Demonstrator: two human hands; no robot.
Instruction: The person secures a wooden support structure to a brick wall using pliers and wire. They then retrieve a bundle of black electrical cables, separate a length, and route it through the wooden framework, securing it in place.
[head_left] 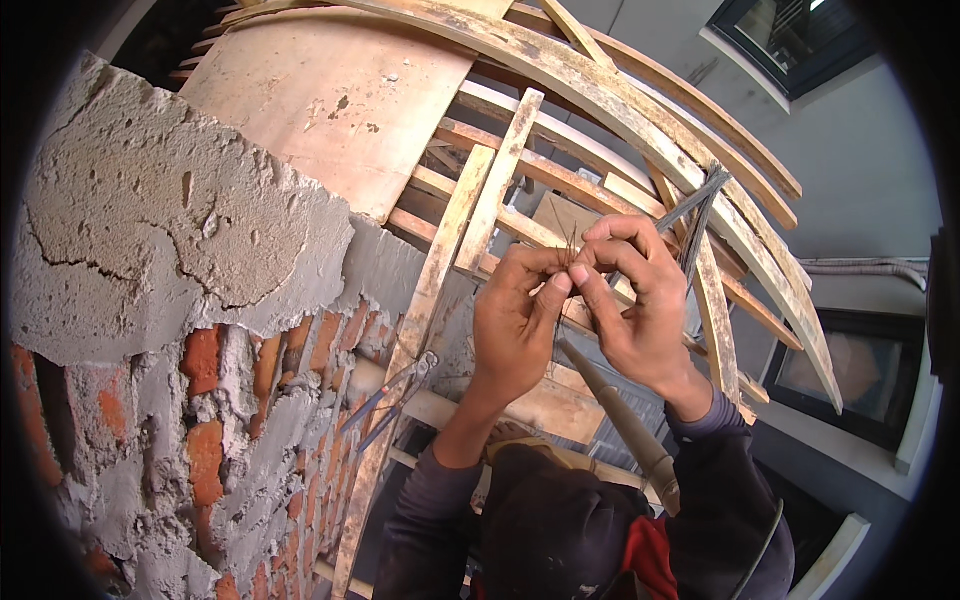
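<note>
Left hand (515,315) and right hand (635,300) raised together, pinching thin wires (570,245)

hands: left hand (515,325) and right hand (635,300) meet mid-frame, fingertips pinching a few thin wire strands (570,245)
tool: pliers (395,395) hang on a wooden slat (400,350), just left of the hands
wall: brick wall (200,400), rough mortar on top
above: curved timber frame (620,100), plywood sheet (330,95)
</note>
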